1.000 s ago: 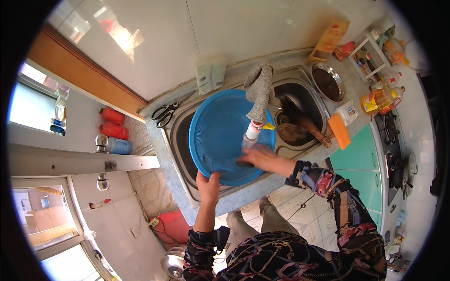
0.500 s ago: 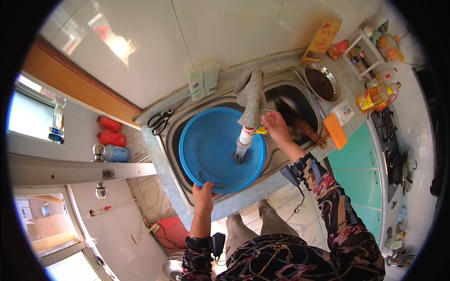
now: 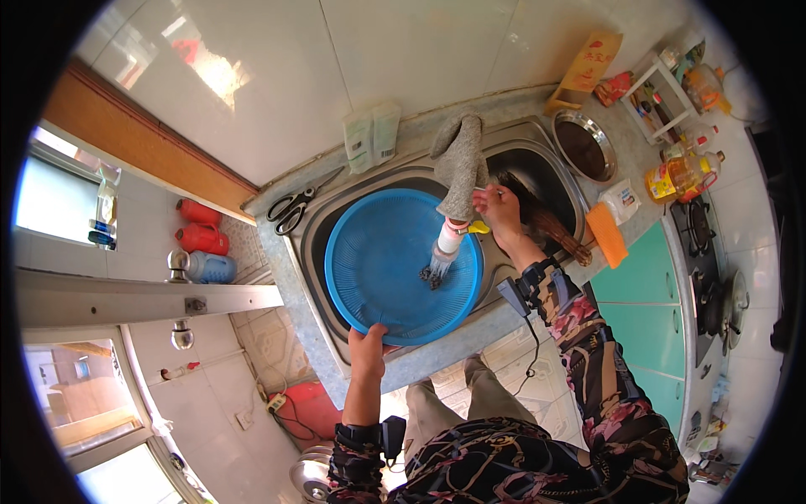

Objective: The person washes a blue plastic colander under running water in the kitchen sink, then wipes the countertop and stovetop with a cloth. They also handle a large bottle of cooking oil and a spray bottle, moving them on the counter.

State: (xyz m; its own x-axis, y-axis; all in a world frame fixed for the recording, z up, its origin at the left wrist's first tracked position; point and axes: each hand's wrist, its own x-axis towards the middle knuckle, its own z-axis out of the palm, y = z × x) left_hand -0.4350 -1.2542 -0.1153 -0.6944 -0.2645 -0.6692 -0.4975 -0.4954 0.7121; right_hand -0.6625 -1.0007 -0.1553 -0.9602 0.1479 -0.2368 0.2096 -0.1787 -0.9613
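Observation:
My left hand [image 3: 366,351] grips the near rim of a blue plastic basin [image 3: 353,294] with ribbed sides, which sits over the left sink bowl. Water runs from a faucet [image 3: 448,244] with a white spout onto a small dark clump [image 3: 432,276] inside the basin. Grey cloth [image 3: 461,181] wraps the faucet's upper part, and a yellow lever [image 3: 478,227] sticks out below it. My right hand [image 3: 504,214] hovers close beside the cloth, above the lever, with loosely bent fingers and nothing visible in them. Whether its fingertips touch the cloth is unclear.
A dark, bristly brown bundle [image 3: 541,220] lies in the right sink bowl [image 3: 520,160]. Scissors [image 3: 290,212] lie left of the sink. On the right counter stand a steel bowl [image 3: 606,168] with dark contents, an orange cloth [image 3: 606,237] and an oil bottle [image 3: 672,179].
My right hand has moved up from beside the yellow lever toward the grey cloth, its fingers loosening. My left hand stays on the basin rim, and water keeps running.

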